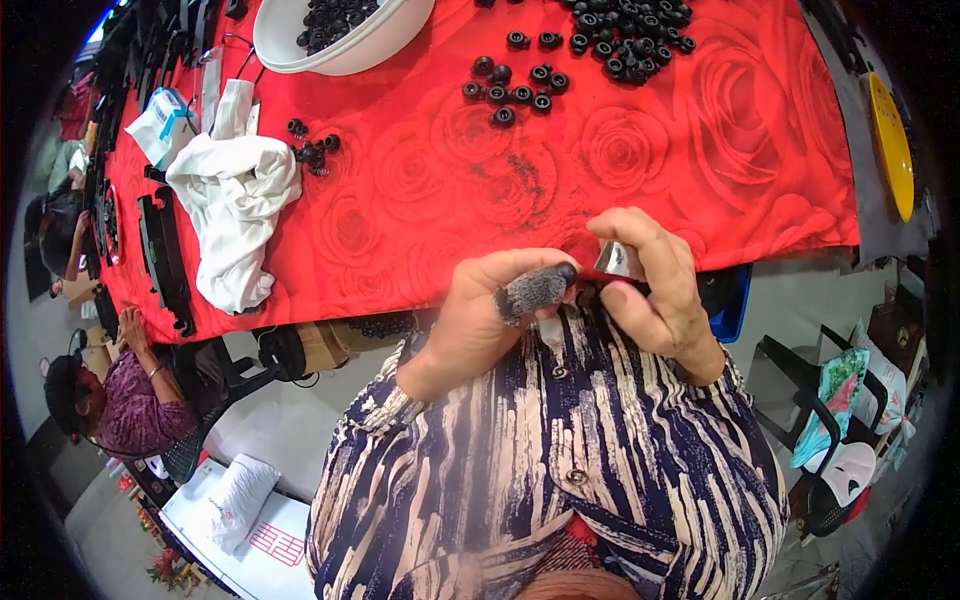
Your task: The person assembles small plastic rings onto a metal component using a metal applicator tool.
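Observation:
My left hand (472,310) is closed in a pinch in front of my chest, near the table's front edge. A dark grey speckled sleeve (533,293) covers one of its fingers. At that fingertip sits a small black piece (567,272), partly hidden by the fingers. My right hand (668,295) curls just to the right, closed on a small shiny metal blade-like piece (620,261), its far end hidden by the fingers. The blade's edge is near the black piece; I cannot tell whether they touch. Black crumbs (530,182) lie scattered on the red rose-patterned tablecloth (400,200) beyond my hands.
A pile of black round parts (630,35) and a looser group (522,95) lie at the back. Far left are a white bowl (350,60) of black parts, a white cloth (235,210), and long black plastic strips (163,255). A person (130,400) sits at the left.

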Demonstrator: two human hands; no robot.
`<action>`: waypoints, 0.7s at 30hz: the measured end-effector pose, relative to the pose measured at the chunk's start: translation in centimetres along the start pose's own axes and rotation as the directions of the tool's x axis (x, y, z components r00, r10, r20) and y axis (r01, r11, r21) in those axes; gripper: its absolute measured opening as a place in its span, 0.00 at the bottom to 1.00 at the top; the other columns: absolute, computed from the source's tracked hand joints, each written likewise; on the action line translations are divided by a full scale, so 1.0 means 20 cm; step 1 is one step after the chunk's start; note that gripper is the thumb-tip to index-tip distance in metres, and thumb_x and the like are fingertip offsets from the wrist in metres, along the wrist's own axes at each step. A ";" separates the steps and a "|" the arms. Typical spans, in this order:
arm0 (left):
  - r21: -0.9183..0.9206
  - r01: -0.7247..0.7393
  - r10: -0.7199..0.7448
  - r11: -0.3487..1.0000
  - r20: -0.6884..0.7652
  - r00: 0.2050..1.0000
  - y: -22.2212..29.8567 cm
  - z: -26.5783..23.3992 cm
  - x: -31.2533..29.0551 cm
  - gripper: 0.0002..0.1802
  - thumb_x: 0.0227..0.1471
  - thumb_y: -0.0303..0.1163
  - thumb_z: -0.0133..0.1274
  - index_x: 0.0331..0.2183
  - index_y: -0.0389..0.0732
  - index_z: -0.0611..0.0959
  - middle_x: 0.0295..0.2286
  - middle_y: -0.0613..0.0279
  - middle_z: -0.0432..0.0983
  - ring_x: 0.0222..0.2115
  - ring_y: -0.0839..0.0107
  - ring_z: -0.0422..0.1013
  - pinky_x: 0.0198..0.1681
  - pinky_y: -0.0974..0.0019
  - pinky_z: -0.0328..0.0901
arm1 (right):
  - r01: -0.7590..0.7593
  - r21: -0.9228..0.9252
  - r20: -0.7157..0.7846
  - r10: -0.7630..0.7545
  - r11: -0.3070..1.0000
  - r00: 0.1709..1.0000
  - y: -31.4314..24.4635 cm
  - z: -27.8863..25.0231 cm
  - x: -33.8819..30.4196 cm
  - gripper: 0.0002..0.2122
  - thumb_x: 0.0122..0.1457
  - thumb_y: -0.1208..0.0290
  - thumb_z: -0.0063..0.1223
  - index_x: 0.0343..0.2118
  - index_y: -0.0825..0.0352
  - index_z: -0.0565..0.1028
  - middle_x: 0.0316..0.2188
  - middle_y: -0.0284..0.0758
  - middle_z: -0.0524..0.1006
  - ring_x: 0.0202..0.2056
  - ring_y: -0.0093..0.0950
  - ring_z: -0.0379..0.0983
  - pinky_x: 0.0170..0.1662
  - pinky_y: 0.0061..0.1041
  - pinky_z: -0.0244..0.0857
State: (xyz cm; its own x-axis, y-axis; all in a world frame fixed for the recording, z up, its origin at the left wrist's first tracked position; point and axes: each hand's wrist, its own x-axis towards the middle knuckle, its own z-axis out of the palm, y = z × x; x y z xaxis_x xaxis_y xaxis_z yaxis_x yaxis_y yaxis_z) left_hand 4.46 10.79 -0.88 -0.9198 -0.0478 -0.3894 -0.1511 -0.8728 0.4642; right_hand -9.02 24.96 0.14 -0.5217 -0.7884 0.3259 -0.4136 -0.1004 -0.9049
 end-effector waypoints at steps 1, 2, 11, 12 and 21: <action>-0.001 0.005 -0.005 1.000 -0.001 1.000 0.00 0.00 0.00 0.15 0.50 0.23 0.51 0.42 0.32 0.76 0.31 0.61 0.75 0.28 0.80 0.69 0.32 0.80 0.63 | -0.072 -0.051 0.060 0.075 0.996 0.995 -0.02 -0.02 0.00 0.12 0.48 0.79 0.51 0.37 0.73 0.69 0.24 0.41 0.70 0.24 0.38 0.69 0.27 0.31 0.63; 0.045 -0.015 0.016 0.999 -0.022 1.000 0.00 0.00 0.00 0.15 0.50 0.24 0.51 0.42 0.32 0.76 0.31 0.61 0.75 0.28 0.80 0.68 0.32 0.80 0.63 | -0.076 -0.051 0.058 0.079 0.996 0.995 -0.02 -0.02 0.00 0.12 0.48 0.79 0.51 0.37 0.73 0.69 0.24 0.41 0.70 0.24 0.38 0.69 0.27 0.31 0.63; 0.077 -0.036 0.041 0.996 -0.052 0.998 -0.01 -0.01 0.01 0.15 0.52 0.25 0.51 0.43 0.33 0.76 0.31 0.60 0.74 0.27 0.80 0.67 0.31 0.79 0.62 | -0.065 -0.127 0.094 0.078 0.990 0.993 0.02 0.00 0.02 0.09 0.50 0.80 0.49 0.36 0.70 0.70 0.22 0.40 0.68 0.23 0.39 0.69 0.25 0.32 0.61; 0.064 -0.044 0.046 0.997 -0.038 0.998 -0.01 -0.01 0.01 0.15 0.52 0.26 0.50 0.43 0.33 0.76 0.31 0.60 0.74 0.27 0.80 0.67 0.31 0.79 0.62 | -0.059 -0.127 0.093 0.071 0.990 0.993 0.02 0.00 0.02 0.09 0.50 0.80 0.49 0.36 0.70 0.70 0.22 0.40 0.68 0.23 0.39 0.68 0.25 0.32 0.61; 0.036 -0.025 0.027 0.999 -0.043 0.999 0.00 -0.01 0.02 0.15 0.52 0.25 0.49 0.43 0.33 0.75 0.31 0.59 0.74 0.28 0.78 0.67 0.32 0.77 0.62 | -0.057 -0.136 0.107 0.072 0.989 0.992 0.02 0.01 0.02 0.09 0.49 0.79 0.50 0.35 0.70 0.70 0.21 0.40 0.68 0.23 0.39 0.68 0.25 0.32 0.61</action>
State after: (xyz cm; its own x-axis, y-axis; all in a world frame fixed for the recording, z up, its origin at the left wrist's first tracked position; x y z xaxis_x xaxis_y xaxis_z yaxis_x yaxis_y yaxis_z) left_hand 4.20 10.68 -1.06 -0.9072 -0.0917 -0.4105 -0.1408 -0.8534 0.5018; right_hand -9.27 24.61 -0.17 -0.4673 -0.8539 0.2290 -0.4806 0.0280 -0.8765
